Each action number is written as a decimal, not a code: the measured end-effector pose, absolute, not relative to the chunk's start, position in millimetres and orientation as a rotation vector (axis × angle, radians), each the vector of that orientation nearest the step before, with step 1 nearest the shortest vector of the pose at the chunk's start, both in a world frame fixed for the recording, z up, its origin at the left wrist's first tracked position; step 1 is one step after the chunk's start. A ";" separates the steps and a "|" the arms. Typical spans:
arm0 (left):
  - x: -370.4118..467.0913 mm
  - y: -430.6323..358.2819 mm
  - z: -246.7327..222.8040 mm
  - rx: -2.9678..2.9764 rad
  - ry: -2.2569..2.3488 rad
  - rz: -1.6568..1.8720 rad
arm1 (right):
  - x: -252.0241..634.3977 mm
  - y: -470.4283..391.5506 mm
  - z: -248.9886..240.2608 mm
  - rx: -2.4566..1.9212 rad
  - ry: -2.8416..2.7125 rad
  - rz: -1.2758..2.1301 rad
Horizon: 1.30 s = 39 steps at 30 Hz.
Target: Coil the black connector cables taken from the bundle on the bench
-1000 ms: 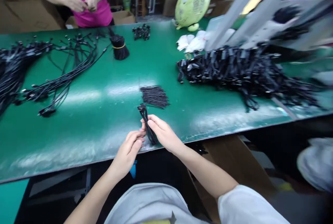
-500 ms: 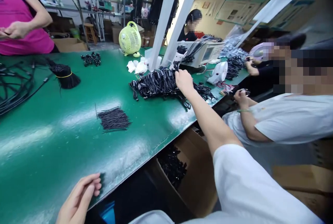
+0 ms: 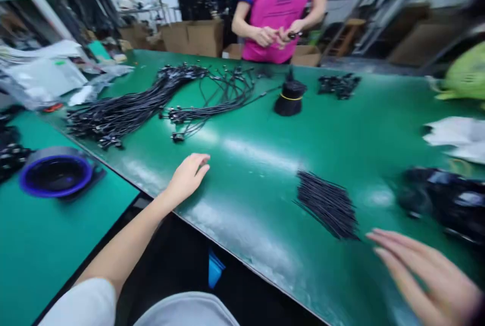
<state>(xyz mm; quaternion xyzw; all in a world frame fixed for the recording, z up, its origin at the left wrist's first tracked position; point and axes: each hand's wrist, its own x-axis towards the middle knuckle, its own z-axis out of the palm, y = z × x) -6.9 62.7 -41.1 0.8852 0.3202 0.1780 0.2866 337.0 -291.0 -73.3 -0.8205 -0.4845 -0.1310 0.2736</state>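
Note:
My left hand [image 3: 188,177] is over the green table [image 3: 242,204], fingers apart and slightly curled, holding nothing. Beyond it lie thin black cables with small connectors [image 3: 212,109], next to a larger cable bundle [image 3: 132,108]. At the lower right, my right hand [image 3: 426,270] is blurred, its fingers stretched out with nothing between them. A flat pile of short black ties [image 3: 328,204] lies just left of its fingertips. Farther back, a black bunch with a yellow band [image 3: 290,97] stands upright.
Across the table stands a person in a pink shirt [image 3: 284,7], hands together on a small dark object. A blue-rimmed round container [image 3: 56,174] sits at left. Coiled black cables [image 3: 447,202] and a green fan [image 3: 468,73] are at right.
The view has swung left. My right hand has come away from the heap of coiled cables and is open near the ties. My left hand has reached forward toward the loose cables.

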 end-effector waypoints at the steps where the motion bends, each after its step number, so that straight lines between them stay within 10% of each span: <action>1: -2.9 85.0 -39.2 2.498 0.957 0.540 | 321.0 -274.8 -83.8 -2.118 -1.434 -0.254; 13: 59.3 261.7 -16.7 2.882 1.518 0.164 | 210.8 -157.8 -71.1 -1.744 -2.011 -0.112; 23: 34.1 166.0 -31.2 3.010 1.100 0.090 | 206.2 -147.5 -86.2 -1.790 -1.845 -0.030; 39: -18.7 44.5 87.5 2.085 0.458 0.202 | 175.4 -4.0 15.9 -1.901 -1.701 0.104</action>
